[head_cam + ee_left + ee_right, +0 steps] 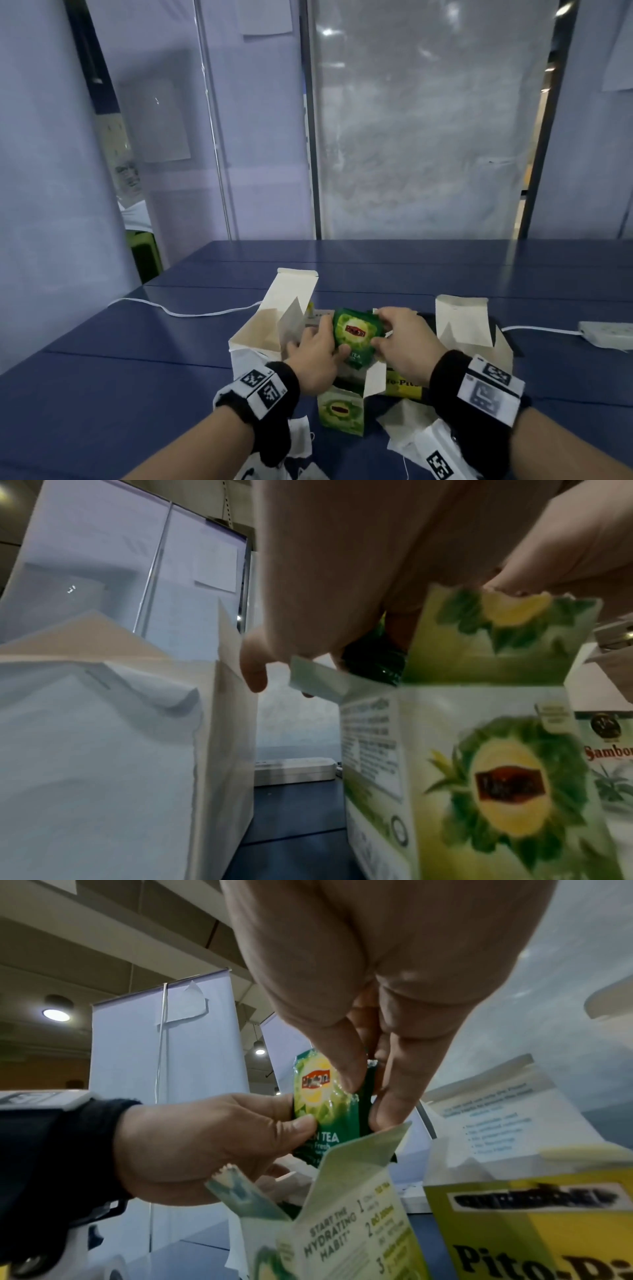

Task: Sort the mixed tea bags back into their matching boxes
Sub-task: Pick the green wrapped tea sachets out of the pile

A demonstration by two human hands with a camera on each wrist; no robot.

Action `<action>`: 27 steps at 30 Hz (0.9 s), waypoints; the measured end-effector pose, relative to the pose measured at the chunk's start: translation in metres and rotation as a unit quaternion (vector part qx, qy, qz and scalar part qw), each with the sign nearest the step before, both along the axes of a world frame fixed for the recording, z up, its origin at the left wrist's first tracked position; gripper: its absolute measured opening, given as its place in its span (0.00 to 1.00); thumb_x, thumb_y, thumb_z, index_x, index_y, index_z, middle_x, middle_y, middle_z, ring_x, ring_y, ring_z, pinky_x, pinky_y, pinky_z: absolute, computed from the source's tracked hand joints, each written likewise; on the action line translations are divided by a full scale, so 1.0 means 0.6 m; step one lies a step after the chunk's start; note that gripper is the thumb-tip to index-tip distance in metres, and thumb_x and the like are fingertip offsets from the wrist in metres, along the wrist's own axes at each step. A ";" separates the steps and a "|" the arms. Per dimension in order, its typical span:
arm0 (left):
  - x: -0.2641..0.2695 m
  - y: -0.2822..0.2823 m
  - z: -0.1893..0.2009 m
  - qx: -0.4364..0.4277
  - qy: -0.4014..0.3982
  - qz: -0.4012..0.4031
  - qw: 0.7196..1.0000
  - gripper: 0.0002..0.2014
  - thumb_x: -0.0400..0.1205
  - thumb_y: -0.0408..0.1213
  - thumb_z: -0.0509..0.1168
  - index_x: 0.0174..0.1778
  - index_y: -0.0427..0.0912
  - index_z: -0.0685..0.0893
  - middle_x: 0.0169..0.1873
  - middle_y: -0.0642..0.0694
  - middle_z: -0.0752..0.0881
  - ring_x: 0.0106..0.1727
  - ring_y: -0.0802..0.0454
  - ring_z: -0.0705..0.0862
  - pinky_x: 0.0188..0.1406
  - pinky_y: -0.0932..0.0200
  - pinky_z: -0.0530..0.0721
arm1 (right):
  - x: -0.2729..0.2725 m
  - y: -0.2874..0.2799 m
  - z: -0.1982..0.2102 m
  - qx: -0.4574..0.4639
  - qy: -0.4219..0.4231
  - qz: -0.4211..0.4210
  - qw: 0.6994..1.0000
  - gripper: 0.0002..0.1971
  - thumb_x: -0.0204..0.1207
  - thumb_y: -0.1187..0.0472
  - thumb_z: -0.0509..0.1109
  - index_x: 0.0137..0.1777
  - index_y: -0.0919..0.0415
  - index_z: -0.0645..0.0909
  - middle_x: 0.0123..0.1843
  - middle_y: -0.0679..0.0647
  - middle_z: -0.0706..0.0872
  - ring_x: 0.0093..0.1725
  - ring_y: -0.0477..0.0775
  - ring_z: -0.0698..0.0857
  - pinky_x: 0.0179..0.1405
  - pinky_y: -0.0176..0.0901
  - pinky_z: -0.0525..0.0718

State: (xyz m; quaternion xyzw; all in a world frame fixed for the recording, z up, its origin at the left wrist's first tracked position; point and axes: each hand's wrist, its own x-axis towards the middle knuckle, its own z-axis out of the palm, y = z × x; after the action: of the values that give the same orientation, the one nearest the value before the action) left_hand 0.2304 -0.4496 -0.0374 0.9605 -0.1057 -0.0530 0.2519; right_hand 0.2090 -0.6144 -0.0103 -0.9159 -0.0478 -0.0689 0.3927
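Note:
A green tea bag packet [356,334] [325,1104] stands upright over the open top of the green tea box [340,413] [493,777] [346,1237]. My left hand [317,356] [219,1139] grips the packet's left edge with thumb and fingers. My right hand [399,337] [363,1085] pinches its right edge from above. The packet's lower end sits between the box's raised flaps. In the left wrist view the packet [373,658] shows dark green under my palm.
An open white box [270,329] [113,737] stands left of the green one, another open white box [469,325] to the right. A yellow box [404,383] [534,1223] sits beside the green box. White tea bags [301,442] lie near my wrists. A power strip [606,334] and cable lie on the blue table [137,377].

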 end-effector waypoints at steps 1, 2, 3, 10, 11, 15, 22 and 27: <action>-0.001 0.000 -0.001 0.011 -0.001 -0.006 1.000 0.24 0.86 0.52 0.51 0.75 0.54 0.49 0.71 0.40 0.67 0.73 0.31 0.65 0.75 0.37 0.54 | 0.001 0.000 -0.003 -0.008 0.005 0.007 1.000 0.09 0.76 0.68 0.70 0.55 0.59 0.82 0.51 0.56 0.88 0.48 0.57 0.87 0.52 0.50 0.87; -0.001 0.001 -0.003 0.015 -0.003 -0.012 1.000 0.24 0.87 0.51 0.51 0.75 0.51 0.50 0.70 0.40 0.69 0.73 0.32 0.66 0.76 0.37 0.53 | 0.001 0.000 -0.004 -0.016 0.009 0.013 1.000 0.09 0.76 0.68 0.70 0.54 0.60 0.83 0.50 0.56 0.87 0.48 0.58 0.87 0.52 0.50 0.87; -0.001 0.003 -0.005 0.014 -0.005 -0.016 1.000 0.23 0.87 0.50 0.51 0.75 0.50 0.52 0.69 0.40 0.70 0.73 0.34 0.66 0.77 0.37 0.52 | 0.001 0.001 -0.005 -0.019 0.010 0.020 1.000 0.08 0.77 0.69 0.69 0.54 0.60 0.82 0.49 0.56 0.87 0.47 0.58 0.87 0.52 0.51 0.87; -0.010 0.026 -0.008 -0.034 -0.019 -0.040 0.998 0.21 0.87 0.47 0.54 0.73 0.49 0.56 0.68 0.45 0.74 0.72 0.42 0.68 0.77 0.38 0.51 | -0.011 0.008 -0.002 -0.061 0.004 0.072 0.996 0.06 0.80 0.65 0.66 0.55 0.57 0.77 0.49 0.52 0.82 0.45 0.53 0.81 0.45 0.41 0.79; -0.011 0.027 -0.007 -0.039 -0.022 -0.045 0.998 0.20 0.87 0.46 0.54 0.73 0.49 0.57 0.68 0.46 0.74 0.72 0.44 0.68 0.77 0.39 0.51 | -0.012 0.009 -0.002 -0.064 0.011 0.072 0.995 0.07 0.81 0.64 0.66 0.57 0.58 0.76 0.50 0.53 0.83 0.47 0.54 0.82 0.48 0.43 0.81; -0.011 0.032 -0.003 -0.083 -0.021 -0.061 0.994 0.20 0.86 0.44 0.57 0.73 0.49 0.60 0.66 0.46 0.76 0.72 0.45 0.70 0.78 0.39 0.57 | -0.016 0.011 -0.001 -0.045 0.018 0.074 0.996 0.09 0.81 0.64 0.65 0.60 0.56 0.75 0.53 0.52 0.83 0.52 0.54 0.83 0.56 0.49 0.84; -0.019 0.054 0.000 -0.158 0.008 -0.094 0.983 0.20 0.85 0.40 0.60 0.72 0.50 0.63 0.66 0.43 0.77 0.72 0.43 0.72 0.74 0.37 0.68 | -0.019 0.015 -0.008 0.007 0.022 0.094 0.995 0.09 0.80 0.63 0.68 0.58 0.54 0.77 0.57 0.51 0.85 0.58 0.52 0.84 0.61 0.52 0.84; -0.029 0.041 -0.001 -0.022 0.025 -0.048 0.998 0.13 0.85 0.47 0.57 0.63 0.53 0.63 0.64 0.42 0.73 0.69 0.34 0.70 0.74 0.36 0.64 | -0.028 0.017 -0.018 -0.083 0.019 0.088 0.992 0.10 0.81 0.61 0.65 0.61 0.55 0.75 0.57 0.51 0.83 0.55 0.52 0.82 0.56 0.45 0.82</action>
State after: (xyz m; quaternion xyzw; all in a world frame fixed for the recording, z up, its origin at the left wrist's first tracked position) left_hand 0.2130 -0.4250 -0.0380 0.9467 -0.1467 -0.0871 0.2732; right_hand 0.1922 -0.6044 -0.0213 -0.9388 -0.1257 -0.0123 0.3203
